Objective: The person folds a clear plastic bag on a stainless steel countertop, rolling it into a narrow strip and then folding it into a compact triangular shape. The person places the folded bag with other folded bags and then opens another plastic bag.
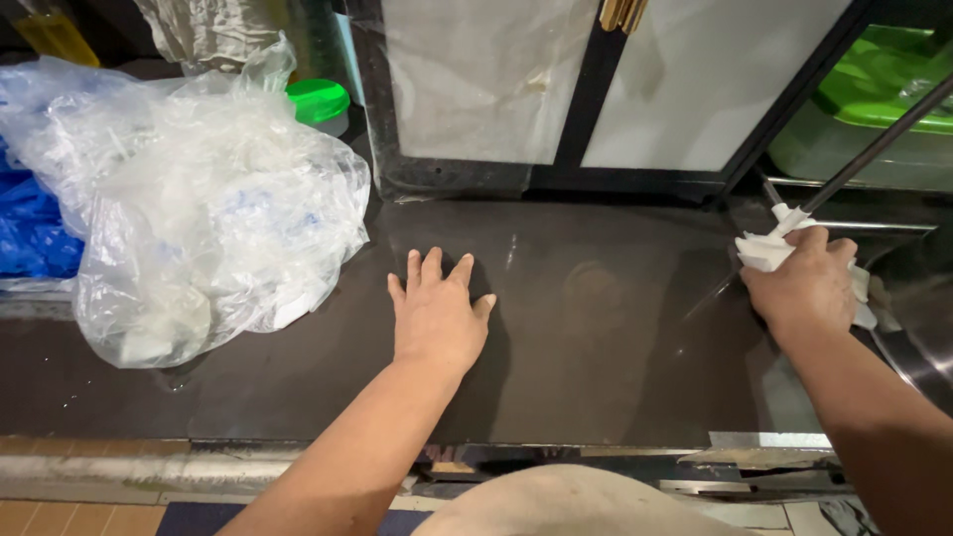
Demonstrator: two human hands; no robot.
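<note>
- White cloth (pixel 769 248), crumpled, sits at 3 o'clock on the dark counter (pixel 596 337), bunched in my right hand (pixel 806 288), whose grip is closed around it.
- Beside that hand, a thin dark rod (pixel 874 149) slants up toward 1 o'clock.
- My left hand (pixel 437 316) lies flat at centre, fingers spread, gripping nothing.
- At 9 o'clock, a clear plastic bag (pixel 199 208) slumps on the counter; a green-lidded jar (pixel 320 103) stands behind it at 11 o'clock.

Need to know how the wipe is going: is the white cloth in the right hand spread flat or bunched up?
Bunched up: the white cloth sits crumpled in the right hand, folds poking past the fingers.
</note>
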